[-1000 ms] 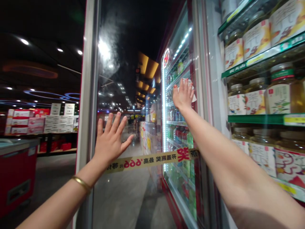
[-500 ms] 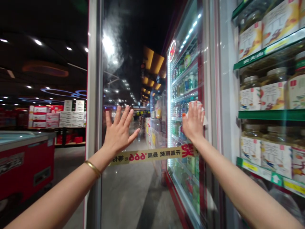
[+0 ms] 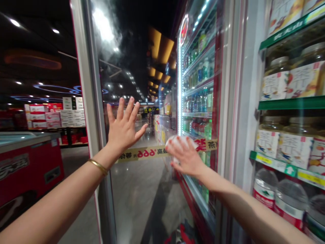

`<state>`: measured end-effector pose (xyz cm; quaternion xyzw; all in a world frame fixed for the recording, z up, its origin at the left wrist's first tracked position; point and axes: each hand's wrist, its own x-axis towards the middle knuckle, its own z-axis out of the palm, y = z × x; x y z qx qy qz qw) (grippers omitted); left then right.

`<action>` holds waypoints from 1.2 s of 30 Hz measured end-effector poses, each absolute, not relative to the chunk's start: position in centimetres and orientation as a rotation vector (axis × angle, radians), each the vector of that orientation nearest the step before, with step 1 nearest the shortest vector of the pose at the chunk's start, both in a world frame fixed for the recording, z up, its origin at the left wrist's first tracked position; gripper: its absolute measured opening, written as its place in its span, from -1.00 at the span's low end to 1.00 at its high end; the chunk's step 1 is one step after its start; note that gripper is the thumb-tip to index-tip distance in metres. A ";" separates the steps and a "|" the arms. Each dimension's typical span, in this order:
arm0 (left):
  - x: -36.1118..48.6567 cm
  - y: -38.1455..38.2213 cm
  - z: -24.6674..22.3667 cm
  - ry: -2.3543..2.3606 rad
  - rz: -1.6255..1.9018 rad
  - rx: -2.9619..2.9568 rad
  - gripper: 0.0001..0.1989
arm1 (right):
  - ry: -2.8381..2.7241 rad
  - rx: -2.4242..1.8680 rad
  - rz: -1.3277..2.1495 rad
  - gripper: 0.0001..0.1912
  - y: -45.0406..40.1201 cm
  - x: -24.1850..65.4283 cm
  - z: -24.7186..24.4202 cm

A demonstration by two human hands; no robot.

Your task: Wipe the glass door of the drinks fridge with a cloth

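In the head view, my left hand (image 3: 124, 130) lies flat with its fingers spread against the glass door (image 3: 137, 189), near the door's metal frame (image 3: 87, 67). It holds nothing, and a gold bangle (image 3: 98, 166) circles that wrist. My right hand (image 3: 188, 157), slightly blurred, presses a crumpled white cloth (image 3: 173, 139) against the pane. The cloth is partly covered by the fingers and overlaps a yellow sticker strip (image 3: 142, 153) with mirrored red and black lettering that runs across the glass.
Right of the door, shelves with green edges (image 3: 291, 103) carry labelled bottles (image 3: 275, 79) and large jugs (image 3: 290, 200). Through the glass a lit drinks cooler (image 3: 198, 91) shows. At left stand a red chest freezer (image 3: 27, 169) and stacked boxes (image 3: 72, 115).
My right hand has moved down and left across the glass with the white cloth, onto the yellow strip. The left hand stays flat on the pane. The camera view has shifted and tilted.
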<state>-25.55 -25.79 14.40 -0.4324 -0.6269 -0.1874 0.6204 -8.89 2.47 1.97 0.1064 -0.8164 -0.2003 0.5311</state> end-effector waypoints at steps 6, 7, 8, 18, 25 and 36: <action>-26.1 -25.7 14.4 -1.446 -0.428 -1.015 -0.07 | -1.942 0.124 -0.418 -0.38 5.3 -6.0 3.9; -26.2 -25.8 14.4 -1.453 -0.437 -1.019 -0.08 | -1.887 -0.021 -0.354 -0.28 6.4 -5.9 6.8; -26.1 -25.8 14.4 -1.460 -0.449 -1.024 -0.08 | -1.819 -0.188 -0.272 -0.23 7.2 -6.2 9.4; -25.5 -26.9 13.4 -1.481 -0.433 -1.094 -0.19 | -1.909 0.339 -0.555 -0.45 -3.5 -11.1 -8.7; -25.0 -29.7 -3.4 -1.483 -0.175 -1.118 -0.18 | -1.618 -0.342 -0.180 -0.17 2.2 -10.8 -8.7; -25.4 -27.6 -12.1 -1.479 -0.248 -1.043 -0.15 | -1.795 -0.039 -0.343 -0.32 0.7 -5.3 -24.3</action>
